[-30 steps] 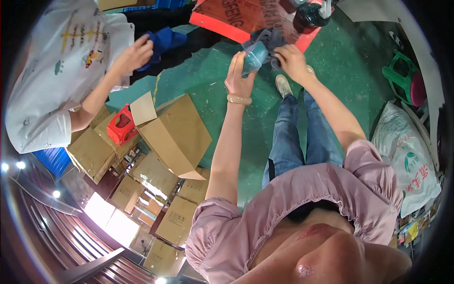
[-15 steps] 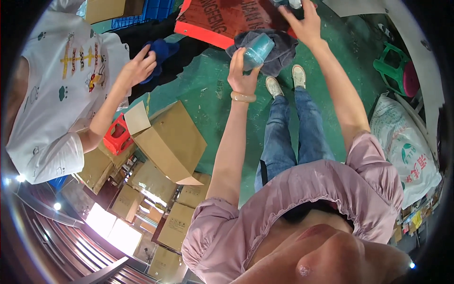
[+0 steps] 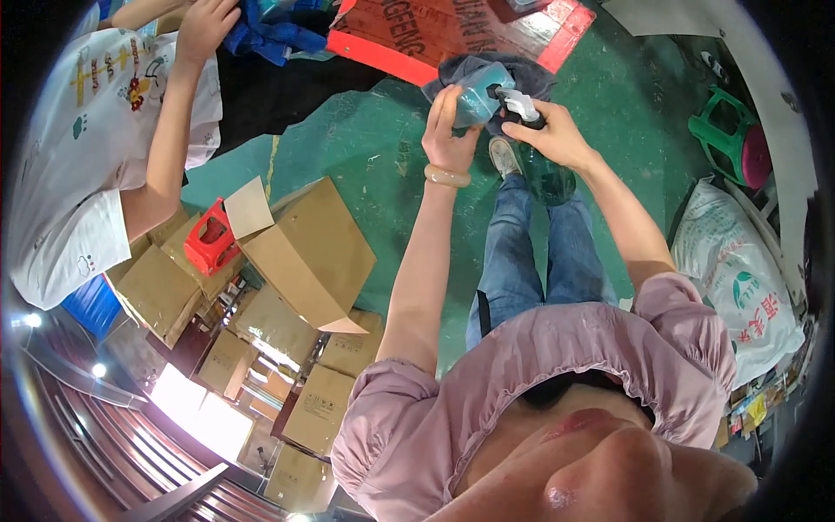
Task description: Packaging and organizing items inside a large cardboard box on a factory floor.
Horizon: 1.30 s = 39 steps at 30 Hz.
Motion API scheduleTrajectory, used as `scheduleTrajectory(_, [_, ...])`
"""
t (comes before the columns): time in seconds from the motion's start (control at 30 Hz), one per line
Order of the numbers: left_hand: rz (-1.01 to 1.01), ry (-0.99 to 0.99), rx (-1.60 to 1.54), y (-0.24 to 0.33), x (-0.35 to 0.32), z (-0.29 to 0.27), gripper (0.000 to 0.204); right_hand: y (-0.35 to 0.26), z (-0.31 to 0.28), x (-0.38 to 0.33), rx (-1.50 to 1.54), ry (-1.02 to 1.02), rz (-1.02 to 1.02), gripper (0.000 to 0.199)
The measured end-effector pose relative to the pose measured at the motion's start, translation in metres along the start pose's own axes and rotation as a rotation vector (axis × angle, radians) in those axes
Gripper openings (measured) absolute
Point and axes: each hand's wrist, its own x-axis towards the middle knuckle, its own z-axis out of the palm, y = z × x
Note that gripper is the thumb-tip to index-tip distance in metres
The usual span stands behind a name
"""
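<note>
My left hand point(image 3: 448, 139) is closed around a clear bluish plastic container point(image 3: 475, 97), tilted over the near edge of the red table. In my right hand point(image 3: 564, 135) is a spray bottle with a white trigger head point(image 3: 519, 104) and a see-through body point(image 3: 552, 183), which hangs below the hand. The spray head points left at the container, very close to its right end; I cannot tell whether they touch. Behind the container, a dark grey cloth point(image 3: 532, 76) drapes over the table edge.
The red table point(image 3: 400, 43) has dark lettering. At the left, a co-worker's hand point(image 3: 205, 33) is by a blue cloth point(image 3: 271, 39). An open cardboard box point(image 3: 309, 252) and a red stool point(image 3: 210, 239) stand left; a green stool point(image 3: 720, 130) and white sack point(image 3: 739, 278) stand right.
My right hand has come back from the far side of the table with the spray bottle, up to the container. The co-worker's hand and blue cloth have moved farther away, up and left.
</note>
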Motion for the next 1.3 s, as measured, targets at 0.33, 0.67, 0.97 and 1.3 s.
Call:
scheduleTrajectory(0.33, [0.057,-0.005,0.026,0.001,-0.006,0.001,0.061,0.015,0.01,-0.005,0.044,0.008,0.015,0.028])
scheduleTrajectory(0.67, [0.05,-0.021,0.048,0.004,-0.009,0.009,0.06,0.031,0.01,-0.021,0.007,0.037,-0.014,0.028])
scheduleTrajectory(0.97, [0.038,0.048,0.104,0.011,-0.004,-0.006,0.06,0.008,-0.049,0.006,-0.07,0.737,-0.527,0.027])
scheduleTrajectory(1.3, [0.043,-0.04,0.234,0.018,0.006,-0.004,0.058,-0.032,-0.075,0.065,-0.3,1.021,-0.862,0.064])
